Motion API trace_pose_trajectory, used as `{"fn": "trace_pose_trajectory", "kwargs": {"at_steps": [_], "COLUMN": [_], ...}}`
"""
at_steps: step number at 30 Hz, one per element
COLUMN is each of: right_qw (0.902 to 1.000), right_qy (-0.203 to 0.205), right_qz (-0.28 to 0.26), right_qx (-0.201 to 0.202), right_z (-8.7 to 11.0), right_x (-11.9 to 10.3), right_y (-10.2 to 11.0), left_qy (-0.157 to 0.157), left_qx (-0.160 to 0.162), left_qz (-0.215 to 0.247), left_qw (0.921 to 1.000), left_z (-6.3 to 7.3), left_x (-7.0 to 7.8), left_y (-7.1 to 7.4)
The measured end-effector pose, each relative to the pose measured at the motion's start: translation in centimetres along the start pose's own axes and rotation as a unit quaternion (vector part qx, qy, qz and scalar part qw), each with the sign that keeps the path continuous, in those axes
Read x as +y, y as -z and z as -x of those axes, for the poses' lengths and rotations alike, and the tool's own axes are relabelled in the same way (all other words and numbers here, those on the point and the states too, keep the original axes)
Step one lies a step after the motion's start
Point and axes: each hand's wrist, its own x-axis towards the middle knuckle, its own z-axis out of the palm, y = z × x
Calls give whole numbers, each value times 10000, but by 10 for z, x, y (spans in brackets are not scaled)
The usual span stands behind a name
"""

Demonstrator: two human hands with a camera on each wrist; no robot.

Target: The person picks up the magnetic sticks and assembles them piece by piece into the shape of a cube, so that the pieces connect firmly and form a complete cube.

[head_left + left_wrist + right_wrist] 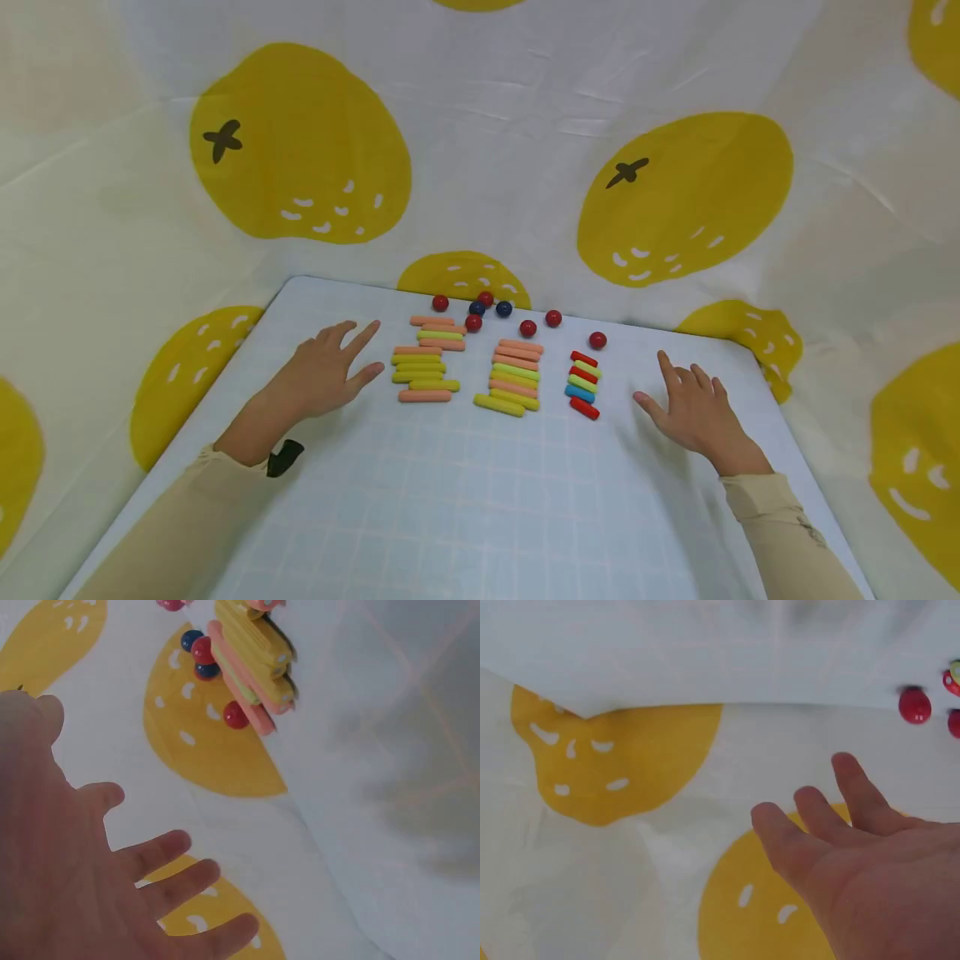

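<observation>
My left hand [318, 377] hovers left of the coloured sticks, fingers spread, holding nothing. On the right, my right hand [693, 412] hangs over the table with its fingers extended and nothing in them. Between the hands lie three groups of short rounded sticks: a left column of orange and yellow sticks [420, 367], a middle column with a yellow-green stick [516, 372], and a right column of shorter red, green and blue sticks [580, 393]. Behind them sit several red balls [597, 340] and two dark blue balls [504, 309]. In the left wrist view, yellow sticks [259, 645] appear bunched.
The table [450, 508] has a pale surface with a faint grid. A white cloth [487, 167] printed with large yellow fruit stands behind it and along both sides. A dark object [285, 458] shows at the left sleeve's cuff.
</observation>
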Motion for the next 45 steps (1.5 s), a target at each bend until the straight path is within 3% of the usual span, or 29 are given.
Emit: {"fn": "trace_pose_trajectory", "kwargs": {"at_steps": [4,8,12,16,19,24,34,45], "right_qw": [10000,9996,9966,9890,9846,9794,9703,9547], "right_qy": [68,127,37,-154,-265,-356,-744,-1290], "right_qz": [54,-40,-344,-598,-767,-1100,-1611,-2050], "right_qx": [-45,-236,-743,-1345,-1547,-1657,-1644,-1729], "right_z": [-12,-27,-46,-65,-78,-96,-122,-144], "right_x": [0,1,-1,-4,-6,-11,-18,-26], "right_y": [1,2,2,0,-2,-7,-26,-34], "left_qy": [-267,-337,-401,-435,-296,-29,-19,-318], "left_qx": [-125,-476,-814,-869,-965,-1198,-1304,-1238], "left_qz": [183,148,201,352,468,632,455,74], "left_qw": [9994,9982,9957,9946,9938,9908,9904,9918], "left_z": [0,-5,-9,-11,-16,-22,-28,-33], "left_x": [4,10,18,25,28,33,42,48], "left_y": [-9,-20,-30,-37,-42,-50,-65,-66]}}
